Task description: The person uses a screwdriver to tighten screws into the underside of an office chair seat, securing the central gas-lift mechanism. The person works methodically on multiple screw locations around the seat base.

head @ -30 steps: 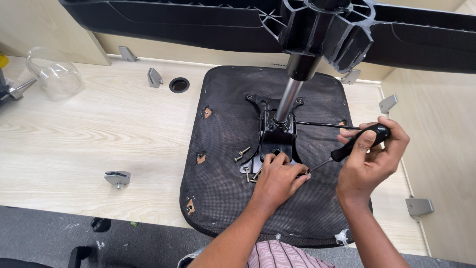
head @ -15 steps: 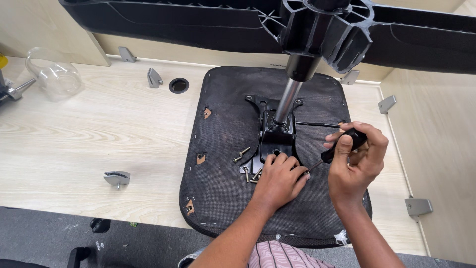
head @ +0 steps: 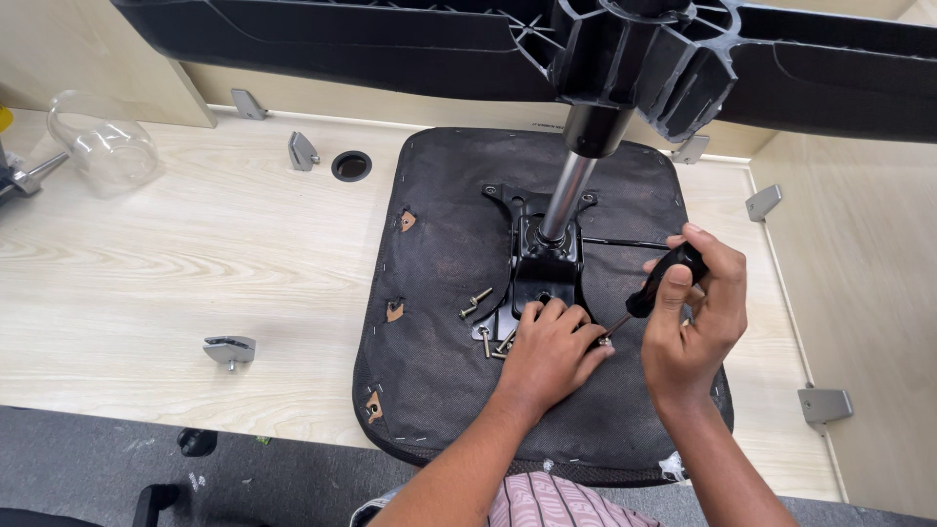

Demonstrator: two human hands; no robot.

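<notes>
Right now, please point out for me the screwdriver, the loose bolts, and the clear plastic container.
screwdriver (head: 666,276): head view, on its black handle, held in the right hand.
loose bolts (head: 477,300): head view, on one bolt lying on the seat underside.
clear plastic container (head: 105,146): head view, on its transparent side wall.

One view only: your head camera looks steeply down and forward, close over the desk (head: 195,283). The upturned chair seat (head: 439,254) fills centre frame; the chair base (head: 625,49) crosses the top edge.
</notes>
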